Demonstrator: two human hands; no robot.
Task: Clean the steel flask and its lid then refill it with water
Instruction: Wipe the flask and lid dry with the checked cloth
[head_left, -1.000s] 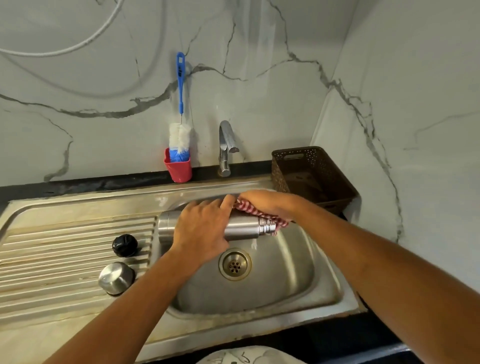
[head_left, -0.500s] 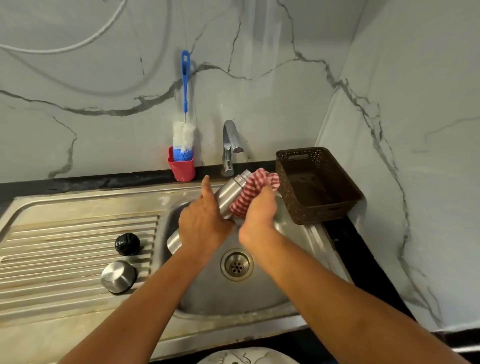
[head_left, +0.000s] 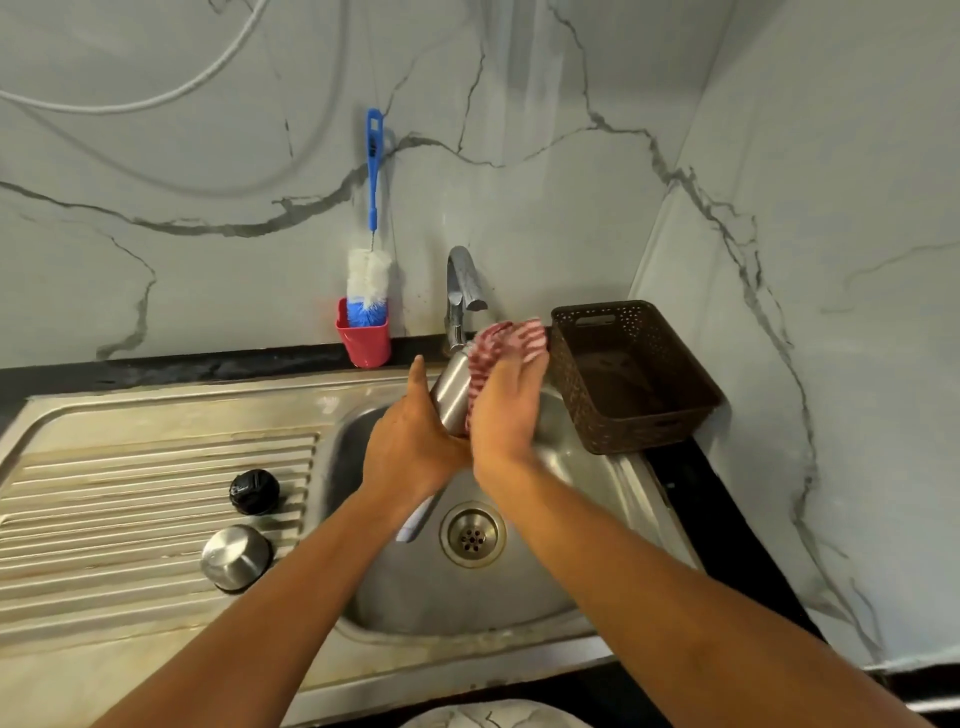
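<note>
The left forearm and the right forearm are seen bare from the wrist to the lower edge of the view, one at each side of the drain. The left grip and the right grip, both beyond the drain, are bare as well. Their fingers are blurred, so finer marks cannot be told. Nearer than the drain, a pale cloth with dark marks is glimpsed; whether it is worn cannot be told.

Tap and brown basket crowd the basin's back and right — the floor around the drain lies bare.
</note>
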